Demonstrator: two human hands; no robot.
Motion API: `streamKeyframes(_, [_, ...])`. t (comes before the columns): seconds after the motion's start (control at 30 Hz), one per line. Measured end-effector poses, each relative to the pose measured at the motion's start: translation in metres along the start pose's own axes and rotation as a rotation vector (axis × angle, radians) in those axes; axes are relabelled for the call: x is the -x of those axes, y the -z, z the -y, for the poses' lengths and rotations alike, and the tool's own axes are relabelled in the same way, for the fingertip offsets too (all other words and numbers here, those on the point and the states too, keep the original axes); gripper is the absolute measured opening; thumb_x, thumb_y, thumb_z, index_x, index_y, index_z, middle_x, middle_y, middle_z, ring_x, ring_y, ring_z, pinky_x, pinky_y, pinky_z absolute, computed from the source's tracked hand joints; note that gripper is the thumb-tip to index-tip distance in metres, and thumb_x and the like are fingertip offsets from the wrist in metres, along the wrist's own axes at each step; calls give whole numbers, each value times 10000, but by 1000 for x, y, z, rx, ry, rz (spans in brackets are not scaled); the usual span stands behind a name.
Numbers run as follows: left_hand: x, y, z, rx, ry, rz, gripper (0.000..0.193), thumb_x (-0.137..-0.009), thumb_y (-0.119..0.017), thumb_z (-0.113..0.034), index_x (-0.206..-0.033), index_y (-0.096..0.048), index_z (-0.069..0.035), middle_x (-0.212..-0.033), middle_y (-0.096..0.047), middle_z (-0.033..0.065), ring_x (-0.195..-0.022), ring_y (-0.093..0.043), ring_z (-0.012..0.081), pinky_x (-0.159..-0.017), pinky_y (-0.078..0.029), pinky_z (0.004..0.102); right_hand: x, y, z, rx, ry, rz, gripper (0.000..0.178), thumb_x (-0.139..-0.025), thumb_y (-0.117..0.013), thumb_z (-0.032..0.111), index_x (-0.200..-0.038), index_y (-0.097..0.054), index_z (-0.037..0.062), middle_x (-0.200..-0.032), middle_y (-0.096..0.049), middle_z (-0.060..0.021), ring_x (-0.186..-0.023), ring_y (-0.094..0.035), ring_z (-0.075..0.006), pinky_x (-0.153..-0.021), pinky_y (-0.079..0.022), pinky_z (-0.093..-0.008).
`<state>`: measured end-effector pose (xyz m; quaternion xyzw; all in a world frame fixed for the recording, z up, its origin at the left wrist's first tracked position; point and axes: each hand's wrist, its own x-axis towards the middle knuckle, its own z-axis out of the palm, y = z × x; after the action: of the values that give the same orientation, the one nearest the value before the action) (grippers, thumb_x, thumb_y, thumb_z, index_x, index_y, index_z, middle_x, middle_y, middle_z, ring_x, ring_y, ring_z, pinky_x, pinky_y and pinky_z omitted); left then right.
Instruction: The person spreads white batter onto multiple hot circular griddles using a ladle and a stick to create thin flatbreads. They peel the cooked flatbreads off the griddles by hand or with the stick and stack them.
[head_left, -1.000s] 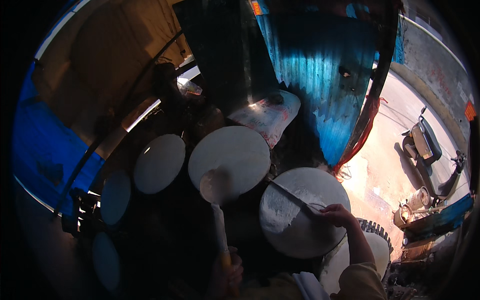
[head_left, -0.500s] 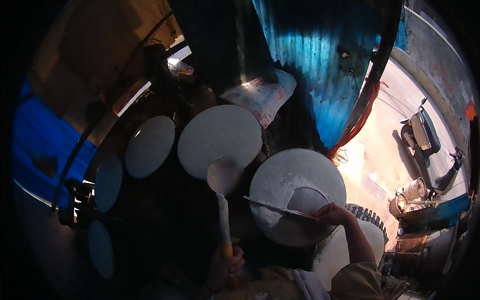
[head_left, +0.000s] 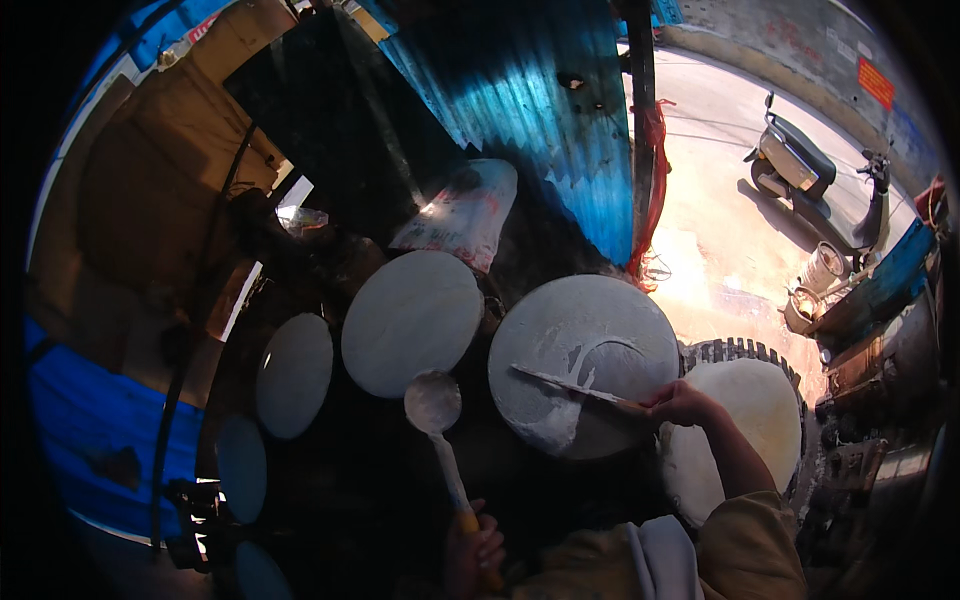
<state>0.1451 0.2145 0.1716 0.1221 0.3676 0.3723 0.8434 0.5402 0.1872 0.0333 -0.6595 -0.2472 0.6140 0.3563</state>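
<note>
My right hand (head_left: 690, 403) grips one end of a long flat spreader (head_left: 568, 384), its blade coated with pale batter. The blade lies low over a round grey griddle (head_left: 636, 318) at centre right; whether it touches cannot be seen exactly. Wet batter (head_left: 552, 428) pools on the griddle's lower left, with a curved streak above it. Wrapped round the yellow handle of a ladle is my left hand (head_left: 475, 550), low in the middle. The ladle's batter-smeared bowl (head_left: 433, 402) points away from me, near the lower edge of another round pale disc (head_left: 412, 322).
Several more round pale discs, including one (head_left: 296, 375), curve away leftward. Right of the griddle, pale flat rounds (head_left: 752, 415) lie on a dark slatted support. Behind stand a white sack (head_left: 462, 215) and a blue corrugated sheet (head_left: 540, 130). A scooter (head_left: 815, 180) is parked outside, right.
My view has turned, shifting the surroundings. The spreader has swept the batter, changing the bare oval patch into a curved streak with a pool at lower left. Both hands keep their grips.
</note>
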Motion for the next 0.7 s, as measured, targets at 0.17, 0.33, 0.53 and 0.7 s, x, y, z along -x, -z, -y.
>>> streamKeyframes(0.17, [54,52,0,90,-18,-48,428,-833,-513,-1,-1241,-415,-83,-765,-403,20,-513,-364,57,-390,-340,153,48,-53,-32,-131,49,211,338,-795,-651,151,-1111,-596,46,-681,-564,44,-512,-454,-23,-430,-334,-177])
streamKeyframes(0.33, [87,88,6,69,-40,-17,427,-827,-506,8,-1230,-433,-109,-756,-407,26,-487,-353,57,-376,-337,156,11,-244,-53,-537,332,166,277,-909,-504,260,-1122,-533,87,-576,-426,79,-445,-377,-12,-386,-298,-183])
streamKeyframes(0.53, [119,130,10,-35,12,-16,506,-788,-527,-8,-1251,-350,-106,-775,-456,63,-495,-413,88,-413,-389,218,-6,-315,-137,-358,277,-326,267,-900,-479,322,-755,-492,98,-520,-420,21,-383,-415,-95,-339,-337,-246])
streamKeyframes(0.7, [138,156,14,52,34,11,513,-803,-516,-14,-1268,-324,-115,-782,-453,63,-500,-415,93,-420,-399,231,77,-248,-127,-299,227,-520,292,-898,-466,296,-710,-499,76,-504,-434,16,-395,-423,-94,-358,-339,-262])
